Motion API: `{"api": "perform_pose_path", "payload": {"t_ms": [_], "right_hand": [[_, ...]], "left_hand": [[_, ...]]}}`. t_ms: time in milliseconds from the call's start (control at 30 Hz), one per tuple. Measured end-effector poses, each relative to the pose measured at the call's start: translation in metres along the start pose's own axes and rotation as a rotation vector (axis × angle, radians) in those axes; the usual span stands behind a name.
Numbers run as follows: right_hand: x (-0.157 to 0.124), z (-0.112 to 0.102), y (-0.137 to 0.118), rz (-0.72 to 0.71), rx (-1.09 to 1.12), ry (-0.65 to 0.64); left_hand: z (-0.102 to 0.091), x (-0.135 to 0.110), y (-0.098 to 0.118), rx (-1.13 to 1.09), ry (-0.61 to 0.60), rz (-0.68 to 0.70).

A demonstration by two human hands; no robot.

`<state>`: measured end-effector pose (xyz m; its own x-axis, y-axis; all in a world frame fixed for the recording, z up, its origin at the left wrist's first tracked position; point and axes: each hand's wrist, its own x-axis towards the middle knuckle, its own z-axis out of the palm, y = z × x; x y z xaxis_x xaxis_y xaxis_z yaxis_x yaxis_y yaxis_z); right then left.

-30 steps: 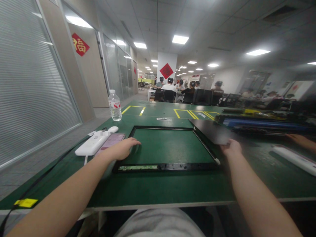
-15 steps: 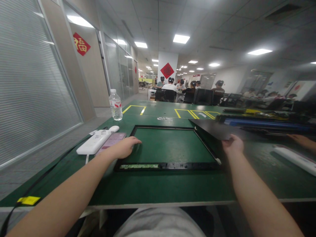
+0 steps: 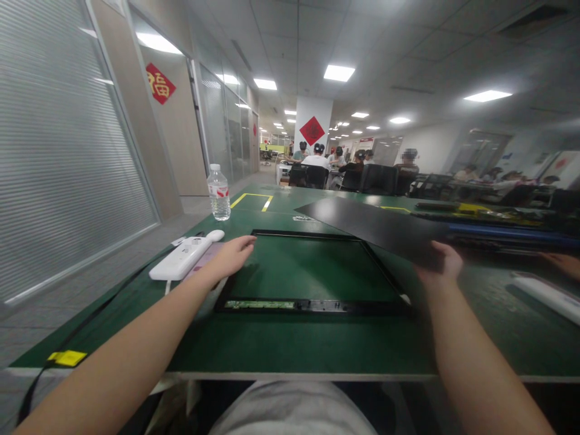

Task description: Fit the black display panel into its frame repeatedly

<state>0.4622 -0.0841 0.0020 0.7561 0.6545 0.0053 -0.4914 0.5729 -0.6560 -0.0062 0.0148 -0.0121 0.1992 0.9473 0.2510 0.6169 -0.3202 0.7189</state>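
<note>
My right hand (image 3: 439, 263) grips the near right edge of a thin, dark, flat panel (image 3: 371, 226), thumb uppermost. The panel is raised and tilted, stretching left over the far right corner of a black rectangular frame (image 3: 308, 234). That frame lies flat on the green table, its near side bearing a green circuit board strip (image 3: 258, 304). Over the frame's left side is my left hand (image 3: 233, 257), fingers stretched out and holding nothing. Whether it touches the frame I cannot tell.
A white power strip (image 3: 181, 260) and a partly hidden pink phone (image 3: 203, 260) lie left of the frame. Behind them stands a water bottle (image 3: 220, 193). At right are dark and blue parts (image 3: 489, 232), another white strip (image 3: 544, 293) and another person's hand (image 3: 562, 263).
The dark panel has swung left, reaching further across the frame's far edge. My left hand has risen slightly toward the frame's far left corner. The camera view has shifted a little.
</note>
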Motion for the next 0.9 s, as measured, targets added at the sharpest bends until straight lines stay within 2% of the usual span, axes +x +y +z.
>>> {"api": "perform_pose_path", "payload": {"t_ms": [167,300,467,600,767,900], "right_hand": [[-0.002,0.003,0.001,0.086,-0.067,-0.065],[-0.001,-0.001,0.005,0.117,-0.225,-0.165],[0.006,-0.009,0.015,0.157,-0.357,-0.195],[0.001,-0.007,0.019,0.273,-0.386,-0.207],[-0.013,0.001,0.021,0.467,-0.481,-0.229],[-0.021,0.004,0.024,0.616,-0.579,-0.303]], "left_hand": [[-0.004,-0.001,0.015,-0.721,0.052,-0.273],[-0.013,-0.001,0.024,-1.062,-0.006,-0.362],[-0.023,-0.002,0.026,-1.173,-0.080,-0.465],[-0.026,-0.005,0.030,-1.184,-0.132,-0.448],[-0.028,-0.003,0.028,-1.116,-0.046,-0.329],[-0.031,-0.004,0.032,-1.126,0.015,-0.322]]}}
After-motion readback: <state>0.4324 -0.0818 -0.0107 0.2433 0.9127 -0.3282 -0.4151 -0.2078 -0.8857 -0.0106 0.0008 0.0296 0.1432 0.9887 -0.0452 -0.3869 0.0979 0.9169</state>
